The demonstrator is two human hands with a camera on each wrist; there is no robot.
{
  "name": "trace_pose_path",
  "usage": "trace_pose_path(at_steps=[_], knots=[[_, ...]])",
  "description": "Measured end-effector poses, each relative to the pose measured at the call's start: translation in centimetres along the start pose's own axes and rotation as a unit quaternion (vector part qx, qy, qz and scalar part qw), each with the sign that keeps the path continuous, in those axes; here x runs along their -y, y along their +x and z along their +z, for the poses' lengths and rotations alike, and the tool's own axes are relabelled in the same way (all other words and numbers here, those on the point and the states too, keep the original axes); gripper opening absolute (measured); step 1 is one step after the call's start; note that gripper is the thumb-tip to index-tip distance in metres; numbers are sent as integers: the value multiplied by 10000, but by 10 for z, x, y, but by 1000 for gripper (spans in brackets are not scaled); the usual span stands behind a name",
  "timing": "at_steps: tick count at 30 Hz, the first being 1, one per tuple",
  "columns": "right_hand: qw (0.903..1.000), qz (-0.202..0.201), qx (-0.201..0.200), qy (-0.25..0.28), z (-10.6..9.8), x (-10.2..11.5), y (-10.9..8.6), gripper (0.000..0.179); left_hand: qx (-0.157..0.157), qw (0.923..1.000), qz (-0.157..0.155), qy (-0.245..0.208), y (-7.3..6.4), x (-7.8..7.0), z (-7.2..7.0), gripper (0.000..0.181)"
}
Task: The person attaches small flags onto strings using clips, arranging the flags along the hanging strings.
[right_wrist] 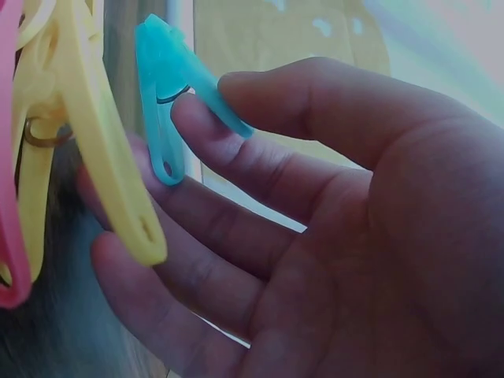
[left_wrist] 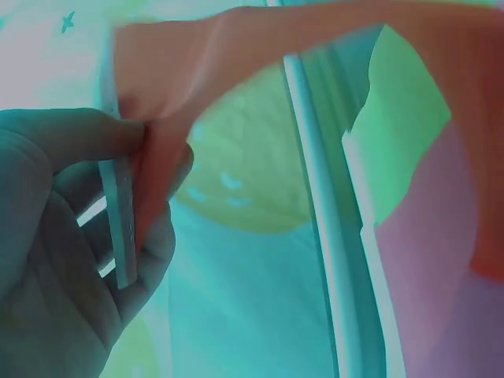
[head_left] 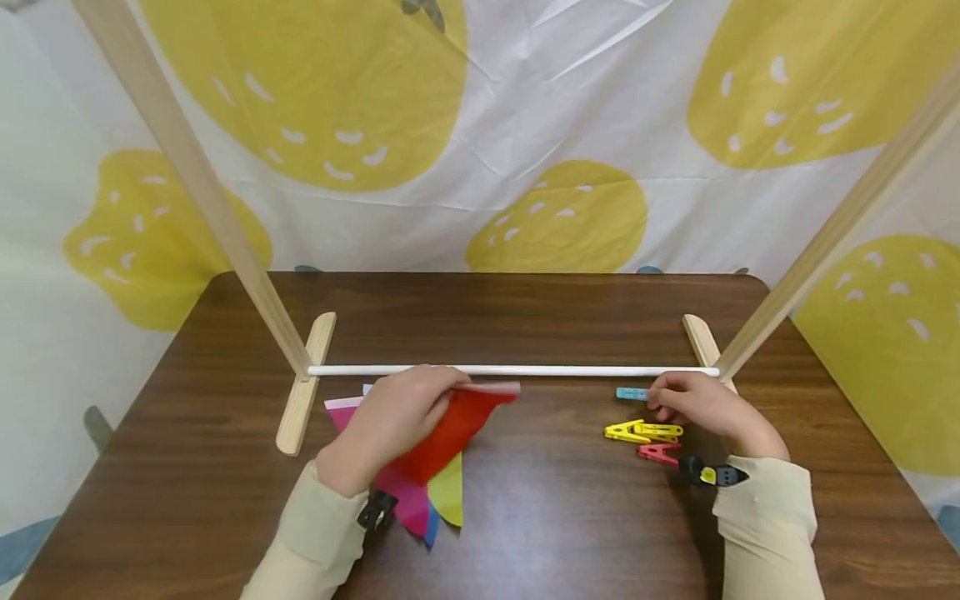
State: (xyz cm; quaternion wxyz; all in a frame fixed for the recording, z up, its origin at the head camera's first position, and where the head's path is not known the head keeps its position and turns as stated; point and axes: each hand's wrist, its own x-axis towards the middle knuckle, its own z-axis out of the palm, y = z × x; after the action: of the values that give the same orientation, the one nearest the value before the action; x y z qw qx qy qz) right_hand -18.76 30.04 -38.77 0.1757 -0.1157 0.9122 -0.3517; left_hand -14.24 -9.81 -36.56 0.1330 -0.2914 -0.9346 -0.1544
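Observation:
My left hand [head_left: 397, 421] holds a red fabric pennant [head_left: 453, 429] by its pale, stiff top edge, thumb on one side and fingers on the other in the left wrist view. Beneath it lie magenta [head_left: 410, 504], yellow-green [head_left: 450, 492] and blue [head_left: 431, 529] pennants, partly covered. On the right, my right hand [head_left: 697, 404] pinches one leg of a light blue clothespin [right_wrist: 161, 87] between thumb and index finger. Yellow clothespins [head_left: 637, 431] and a pinkish-red clothespin [head_left: 658, 453] are just below that hand on the table.
A white rod [head_left: 555, 371] runs low across the brown table [head_left: 525, 317], between a left wooden post [head_left: 247, 258] and a right wooden post [head_left: 810, 250]. Wooden feet [head_left: 306, 408] support the posts. Behind hangs a white curtain [head_left: 570, 108] with yellow fruit shapes.

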Motion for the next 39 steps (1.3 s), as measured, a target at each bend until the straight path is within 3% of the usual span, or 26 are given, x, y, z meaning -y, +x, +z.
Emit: trace_pose_path(at_steps=[5,10,14,19,22,26,30,39], knots=[[10000,-44,-24,67,0,1,0,19,-9,9994,-350,-84,-3,4,-7,18],[9998,-130,-138,42,-2,0,0,21,-134,9991,-345,-206,-4,8,-12,12],[9997,-172,-161,104,-3,1,-1,21,-629,9974,-153,-302,-4,12,-16,11],[9996,-172,-156,155,-6,1,-3,24,-1435,9886,10,-452,-4,14,-22,12],[9995,-189,-185,148,-6,-1,-4,26,-1671,9845,-43,-527,-3,14,-25,15],[9997,-167,-99,160,-4,-4,-5,27,-1819,9813,-177,-605,-4,15,-26,21],[9997,-191,-79,116,-3,-5,-5,25,-1907,9793,-301,-615,-6,17,-25,14],[9997,-237,-99,21,-4,-6,-3,26,-1858,9803,-497,-452,-5,20,-25,13]])
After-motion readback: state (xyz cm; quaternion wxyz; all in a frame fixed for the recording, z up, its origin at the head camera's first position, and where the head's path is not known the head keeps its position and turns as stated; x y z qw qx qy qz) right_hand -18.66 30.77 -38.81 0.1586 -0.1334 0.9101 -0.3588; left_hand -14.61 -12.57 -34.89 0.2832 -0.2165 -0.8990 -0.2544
